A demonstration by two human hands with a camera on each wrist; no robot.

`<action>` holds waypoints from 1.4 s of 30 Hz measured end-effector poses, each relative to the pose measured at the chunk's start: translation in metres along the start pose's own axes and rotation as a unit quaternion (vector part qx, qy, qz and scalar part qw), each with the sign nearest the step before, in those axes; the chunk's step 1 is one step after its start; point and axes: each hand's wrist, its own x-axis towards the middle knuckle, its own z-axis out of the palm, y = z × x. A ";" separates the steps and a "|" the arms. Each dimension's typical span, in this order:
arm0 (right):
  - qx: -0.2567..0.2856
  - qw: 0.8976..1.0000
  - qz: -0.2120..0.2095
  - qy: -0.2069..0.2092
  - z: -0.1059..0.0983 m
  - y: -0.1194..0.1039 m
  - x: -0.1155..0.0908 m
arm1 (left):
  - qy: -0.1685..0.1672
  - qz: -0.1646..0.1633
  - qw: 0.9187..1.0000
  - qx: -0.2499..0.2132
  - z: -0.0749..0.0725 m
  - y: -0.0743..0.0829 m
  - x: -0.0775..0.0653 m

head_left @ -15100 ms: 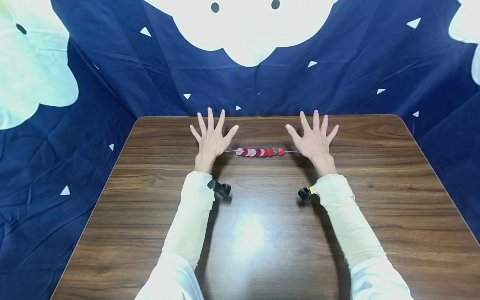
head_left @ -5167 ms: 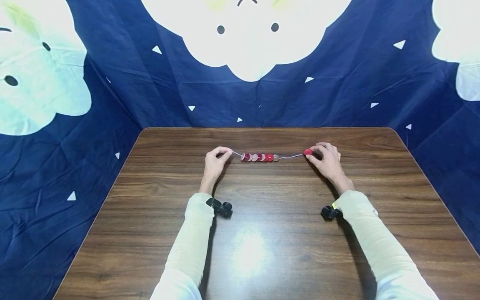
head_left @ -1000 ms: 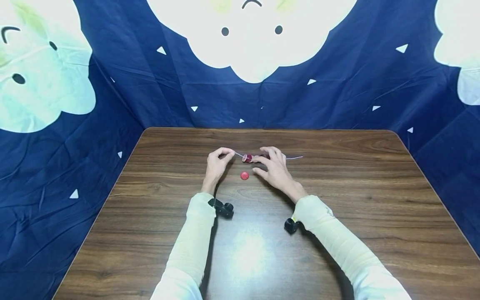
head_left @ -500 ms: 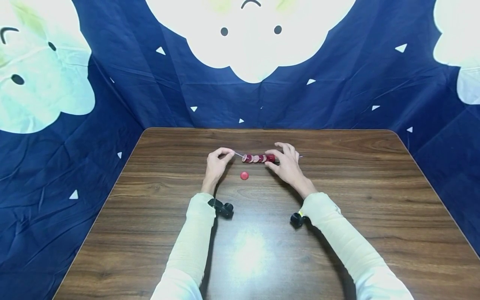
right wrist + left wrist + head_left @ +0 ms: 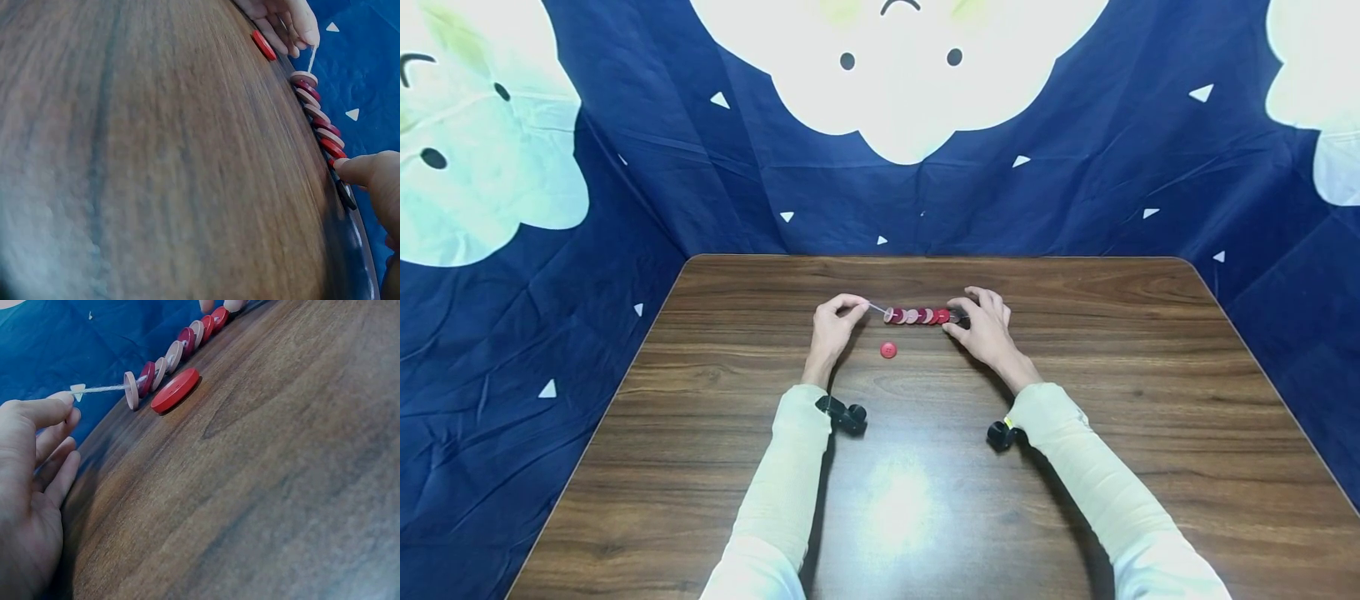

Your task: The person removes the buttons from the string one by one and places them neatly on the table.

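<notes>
Several pink, dark-red and red buttons (image 5: 912,317) are threaded in an overlapping row on a pale string (image 5: 103,389). My left hand (image 5: 832,329) pinches the string's left end between thumb and index finger, a short way from the first pink button (image 5: 130,391). At the row's right end, my right hand (image 5: 987,333) has thumb and index finger curled about the last red button (image 5: 219,319), the thumb touching its edge in the right wrist view. A dark button (image 5: 345,195) sits just beyond that thumb. One loose red button (image 5: 888,350) lies flat in front of the row.
The brown wooden table (image 5: 737,483) has a blue cloth backdrop (image 5: 760,167) with white shapes behind it. Black wrist cameras (image 5: 847,417) stick out inward from both sleeves.
Over the last second my right hand has moved rightward along the row, uncovering its middle buttons. Earlier it held a red button at the right; one now lies loose on the table. My left hand stays put.
</notes>
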 end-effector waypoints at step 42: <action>-0.026 1.000 -0.008 0.002 -0.003 0.012 -0.003 | 0.007 -0.005 1.000 0.002 -0.001 0.002 0.000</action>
